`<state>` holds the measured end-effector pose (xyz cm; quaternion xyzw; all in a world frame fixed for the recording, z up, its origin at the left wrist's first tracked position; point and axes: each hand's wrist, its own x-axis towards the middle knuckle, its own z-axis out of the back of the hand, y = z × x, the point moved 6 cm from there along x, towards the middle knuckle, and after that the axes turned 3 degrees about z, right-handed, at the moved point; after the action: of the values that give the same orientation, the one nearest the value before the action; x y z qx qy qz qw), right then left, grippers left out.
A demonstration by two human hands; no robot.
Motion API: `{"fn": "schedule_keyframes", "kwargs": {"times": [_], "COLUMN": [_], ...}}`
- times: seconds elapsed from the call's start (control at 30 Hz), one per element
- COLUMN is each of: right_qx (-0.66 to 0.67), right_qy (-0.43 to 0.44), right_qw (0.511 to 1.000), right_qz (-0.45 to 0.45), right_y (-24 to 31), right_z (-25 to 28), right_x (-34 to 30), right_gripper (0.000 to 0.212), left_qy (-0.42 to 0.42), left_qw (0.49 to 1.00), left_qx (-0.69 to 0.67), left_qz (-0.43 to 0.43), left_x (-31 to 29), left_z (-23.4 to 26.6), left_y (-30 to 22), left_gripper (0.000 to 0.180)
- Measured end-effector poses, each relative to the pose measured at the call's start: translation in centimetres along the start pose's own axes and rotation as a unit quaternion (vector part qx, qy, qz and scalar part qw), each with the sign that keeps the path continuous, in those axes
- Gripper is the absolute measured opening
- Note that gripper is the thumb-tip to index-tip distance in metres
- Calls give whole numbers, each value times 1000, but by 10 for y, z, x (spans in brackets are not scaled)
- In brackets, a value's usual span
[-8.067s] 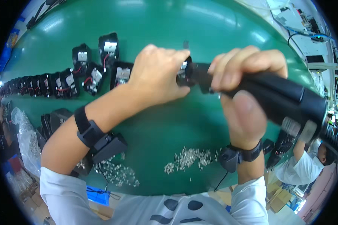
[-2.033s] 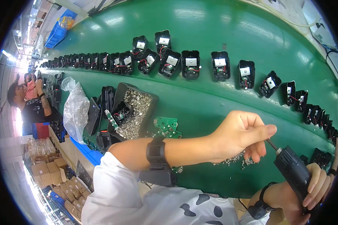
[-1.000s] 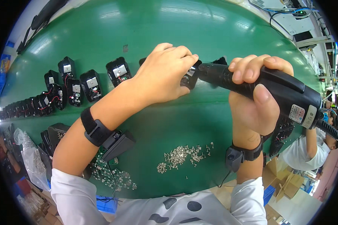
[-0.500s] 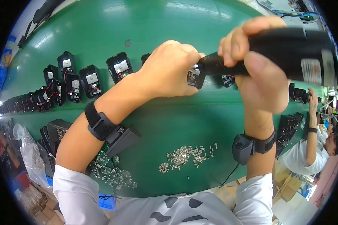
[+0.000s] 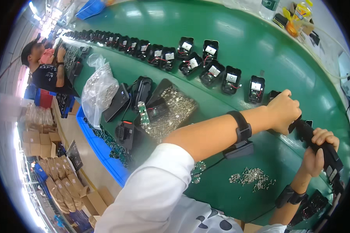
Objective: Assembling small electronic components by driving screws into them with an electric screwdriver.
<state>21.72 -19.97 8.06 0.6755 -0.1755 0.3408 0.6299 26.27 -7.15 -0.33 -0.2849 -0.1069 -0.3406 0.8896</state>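
Observation:
My left hand (image 5: 284,112) is closed around a small black plastic housing (image 5: 292,126), which its fingers mostly cover. In my right hand (image 5: 316,153) is a black electric screwdriver (image 5: 332,160), gripped around its body. The driver's nose points toward the housing in my left hand; whether its tip touches a screw is hidden. Beyond my left hand stand more open black housings (image 5: 256,89), each with a silver metal plate and red wires inside. A loose pile of small silver screws (image 5: 252,178) lies on the green table nearer to me.
A dark tray (image 5: 166,82) of small metal parts sits left of my arm, beside a clear plastic bag (image 5: 101,91). A blue bin (image 5: 101,155) holds circuit boards. Another person (image 5: 46,73) works at far left. Bottles (image 5: 299,17) stand at the back right.
The view has swung to the left, so both hands now appear farther right. The left hand still grips the housing and the right the screwdriver.

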Motion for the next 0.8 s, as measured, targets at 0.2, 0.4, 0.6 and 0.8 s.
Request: {"fn": "schedule_keyframes", "kwargs": {"times": [0.2,0.4,0.6,0.8], "right_qx": [-31,-104,-86,-33], "right_qy": [-46,-65,-94,-45], "right_qw": [998,991,990,997], "right_qz": [3,-51,-54,-62], "right_y": [42,69,83,80], "right_z": [10,51,90,87], "right_x": [-25,-70,-87,-82], "right_gripper": [41,38,42,37], "left_qy": [-61,-116,-139,-131], "left_qw": [998,990,940,833], "left_qx": [8,73,227,318], "left_qz": [25,-16,215,433], "left_x": [-20,-86,-210,-297], "left_z": [8,94,185,215], "left_y": [3,-20,-19,9], "left_gripper": [72,72,60,69]}}
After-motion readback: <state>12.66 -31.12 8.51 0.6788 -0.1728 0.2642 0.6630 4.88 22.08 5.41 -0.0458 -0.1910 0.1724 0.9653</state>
